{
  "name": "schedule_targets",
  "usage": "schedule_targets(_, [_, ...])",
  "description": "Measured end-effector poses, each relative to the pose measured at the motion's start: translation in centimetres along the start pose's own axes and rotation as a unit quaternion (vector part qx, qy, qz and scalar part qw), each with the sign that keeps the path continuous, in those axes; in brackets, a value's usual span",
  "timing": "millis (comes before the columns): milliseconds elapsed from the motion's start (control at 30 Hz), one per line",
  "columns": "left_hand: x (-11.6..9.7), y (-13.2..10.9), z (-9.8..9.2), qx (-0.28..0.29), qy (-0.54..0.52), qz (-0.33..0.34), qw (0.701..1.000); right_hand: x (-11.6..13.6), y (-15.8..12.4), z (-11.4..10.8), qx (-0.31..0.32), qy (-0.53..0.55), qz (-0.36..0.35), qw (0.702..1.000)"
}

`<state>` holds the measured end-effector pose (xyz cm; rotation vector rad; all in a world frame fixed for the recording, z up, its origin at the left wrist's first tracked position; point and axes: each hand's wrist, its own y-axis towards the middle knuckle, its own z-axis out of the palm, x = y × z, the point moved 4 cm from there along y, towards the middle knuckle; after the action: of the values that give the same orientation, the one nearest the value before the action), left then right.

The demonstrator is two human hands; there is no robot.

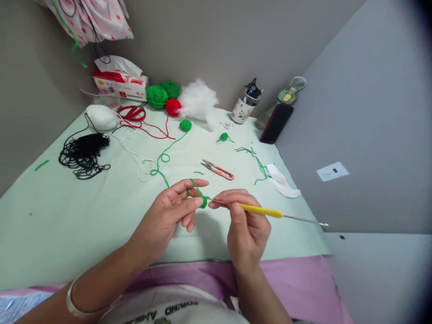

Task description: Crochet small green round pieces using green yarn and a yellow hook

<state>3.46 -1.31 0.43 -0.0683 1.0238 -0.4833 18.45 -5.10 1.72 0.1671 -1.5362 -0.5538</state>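
My left hand pinches a small green crochet piece between thumb and fingers, with green yarn looped over the forefinger and trailing back to a small green ball. My right hand grips a crochet hook with a yellow handle; its tip is in the green piece and its metal tail points right. Both hands hover above the pale green table, near its front edge.
Red thread snips lie just beyond my hands. Farther back are black yarn, white yarn, red scissors, green and red yarn balls, white stuffing, a tissue box, a jar and a phone.
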Motion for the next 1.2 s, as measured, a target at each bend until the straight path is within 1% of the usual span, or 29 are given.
schedule_targets(133, [0.0,-0.1,0.0,0.009,0.001,-0.01,1.0,-0.8,0.3,0.0,-0.011,0.093,0.064,0.994])
schedule_targets(233, [0.1,-0.2,0.0,0.012,-0.002,-0.017,1.0,-1.3,0.5,0.2,-0.003,0.135,0.095,0.986])
schedule_targets(367, [0.3,-0.2,0.0,0.027,-0.009,-0.03,0.999,-1.5,0.3,0.5,0.018,0.125,0.082,0.989])
schedule_targets(467, [0.3,0.0,0.0,0.032,-0.008,-0.031,0.999,-1.5,0.2,0.5,0.021,0.105,0.073,0.992])
schedule_targets(600, [0.1,0.0,0.0,0.022,-0.011,-0.018,1.0,-1.6,0.4,0.3,0.004,0.105,0.086,0.991])
schedule_targets(733, [0.0,0.0,-0.1,0.008,-0.008,-0.003,1.0,-1.7,0.6,0.3,0.015,0.102,0.095,0.99])
schedule_targets(1033, [-0.5,-0.2,-0.3,0.008,0.016,-0.011,1.0,-1.6,0.9,0.2,-0.003,0.134,0.112,0.985])
schedule_targets(1200, [-0.6,-0.1,-0.5,0.009,0.02,-0.009,1.0,-1.6,1.1,0.1,0.022,0.156,0.121,0.98])
